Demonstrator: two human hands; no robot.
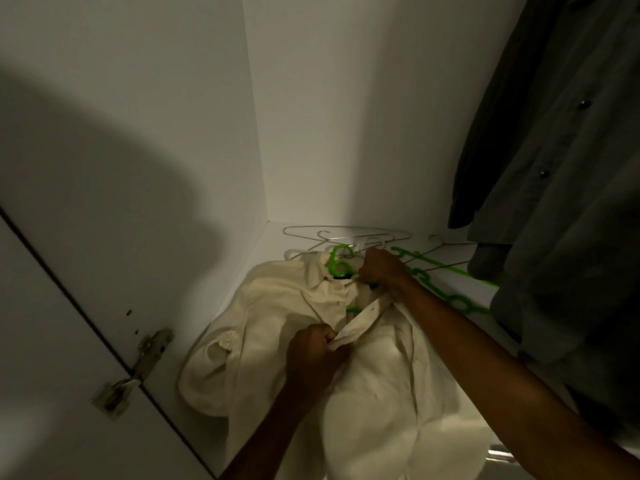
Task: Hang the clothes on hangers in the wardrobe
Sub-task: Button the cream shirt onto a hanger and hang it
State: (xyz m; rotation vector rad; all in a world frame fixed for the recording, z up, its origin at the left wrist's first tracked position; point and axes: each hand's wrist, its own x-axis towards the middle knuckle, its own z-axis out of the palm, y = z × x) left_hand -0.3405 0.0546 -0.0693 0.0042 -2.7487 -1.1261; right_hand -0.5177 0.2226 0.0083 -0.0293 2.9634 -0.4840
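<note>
A cream shirt (374, 386) lies spread on the white wardrobe floor (446, 252). A green plastic hanger (338, 260) sits inside it, its hook poking out at the collar. My left hand (313, 351) pinches the shirt's front placket edge low down. My right hand (381, 268) grips the shirt fabric by the collar, close to the hanger's neck. What lies under its fingers is hidden.
Several spare hangers lie at the back of the floor: pale wire ones (346, 233) and green plastic ones (450, 292). Dark grey garments (561, 161) hang at the right. The wardrobe door with a metal hinge (138, 365) stands open at the left.
</note>
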